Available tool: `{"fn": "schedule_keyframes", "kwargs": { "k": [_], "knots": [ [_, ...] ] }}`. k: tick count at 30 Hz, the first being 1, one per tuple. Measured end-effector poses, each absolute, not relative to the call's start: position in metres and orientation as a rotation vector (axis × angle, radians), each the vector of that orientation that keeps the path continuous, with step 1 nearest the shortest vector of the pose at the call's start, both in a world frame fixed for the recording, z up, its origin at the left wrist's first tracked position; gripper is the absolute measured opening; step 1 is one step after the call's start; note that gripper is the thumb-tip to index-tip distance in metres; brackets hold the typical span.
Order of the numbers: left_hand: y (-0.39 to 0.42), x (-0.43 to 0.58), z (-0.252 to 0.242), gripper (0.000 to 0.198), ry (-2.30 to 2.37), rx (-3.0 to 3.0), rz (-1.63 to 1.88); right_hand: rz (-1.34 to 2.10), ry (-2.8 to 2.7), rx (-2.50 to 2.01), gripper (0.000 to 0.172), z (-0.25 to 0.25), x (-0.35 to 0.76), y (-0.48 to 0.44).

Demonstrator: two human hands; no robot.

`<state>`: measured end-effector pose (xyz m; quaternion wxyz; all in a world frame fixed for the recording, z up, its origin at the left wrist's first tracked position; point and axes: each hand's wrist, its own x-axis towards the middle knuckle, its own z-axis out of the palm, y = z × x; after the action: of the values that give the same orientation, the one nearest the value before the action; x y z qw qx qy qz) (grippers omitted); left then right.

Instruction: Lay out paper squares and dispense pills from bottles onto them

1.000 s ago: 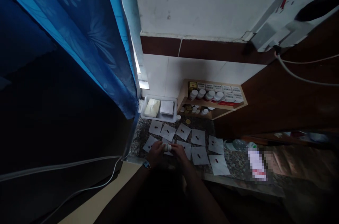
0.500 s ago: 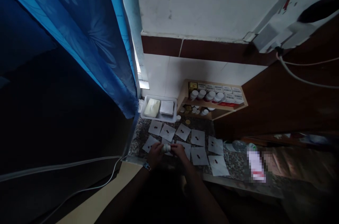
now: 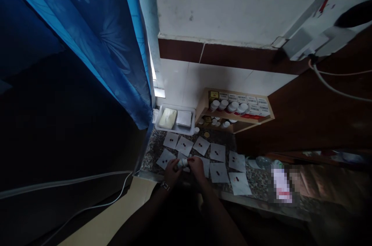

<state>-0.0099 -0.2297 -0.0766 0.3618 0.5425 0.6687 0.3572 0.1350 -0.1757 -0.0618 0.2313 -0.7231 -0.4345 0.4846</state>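
My left hand is closed round a small pale bottle above the granite counter. The fingers of my right hand are pressed on the bottle's right end, which looks like its cap. Square white papers lie in two rows about the hands, each with a few small dark pills; one paper is just beyond the bottle, another to the right of my right hand. Both hands partly cover the papers under them. A yellowish round lid rests behind the rows.
A white tray with two stacks stands at the back left. Right of it, a wooden shelf holds white bottles and boxes. A clear plastic bottle lies at the right. Blue curtain hangs left; cables run from a socket upper right.
My left hand and wrist have turned a little, and the bottle is slightly more tilted. Both hands remain on it. The view has shifted slightly.
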Motion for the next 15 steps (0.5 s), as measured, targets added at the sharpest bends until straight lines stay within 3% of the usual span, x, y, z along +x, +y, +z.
{"fn": "schedule_keyframes", "kwargs": {
  "k": [6, 15],
  "knots": [
    [-0.233, -0.011, -0.079, 0.043, 1.675, 1.441, 0.9, 1.397, -1.366, -2.06, 0.016, -0.062, 0.141, -0.171],
    [-0.23, -0.01, -0.071, 0.042, 1.619, 1.446, 0.84, 1.671, -1.168, -2.059, 0.017, -0.075, 0.151, -0.163]
  ]
}}
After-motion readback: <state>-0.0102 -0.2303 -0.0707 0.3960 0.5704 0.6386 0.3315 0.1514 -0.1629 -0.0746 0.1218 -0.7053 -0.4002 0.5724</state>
